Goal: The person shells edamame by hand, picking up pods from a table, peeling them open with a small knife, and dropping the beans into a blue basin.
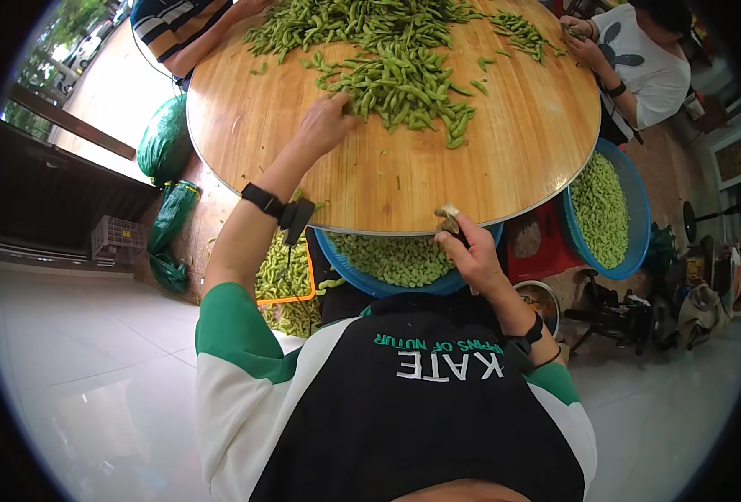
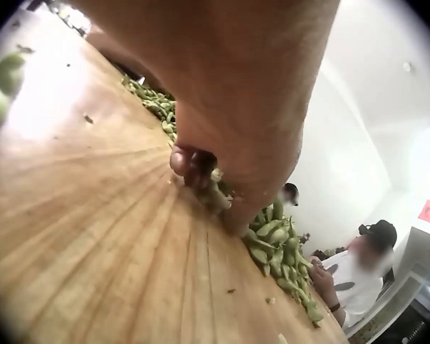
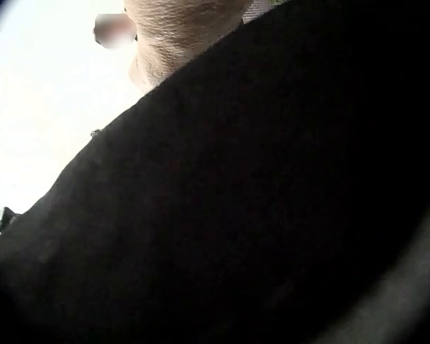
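My left hand (image 1: 327, 125) reaches onto the round wooden table (image 1: 261, 159), at the near left edge of a pile of green soybean pods (image 1: 404, 88). In the left wrist view its fingers curl down close over the wood, with a pale green pod (image 2: 218, 195) pinched at the fingertips. My right hand (image 1: 477, 259) is at the table's near edge, above a blue basin (image 1: 370, 286) of shelled beans (image 1: 395, 258). Something whitish and brown (image 1: 447, 217) is at its fingertips; I cannot tell whether it is held or worn. Dark cloth covers most of the right wrist view.
An orange-rimmed basket (image 1: 313, 266) of pods stands below the table at left. Another blue basin (image 1: 638, 213) of shelled beans is at right, near a red stool (image 1: 546, 251). Two people sit across the table, one in a white shirt (image 1: 659, 75). Green sacks (image 1: 165, 142) lie at left.
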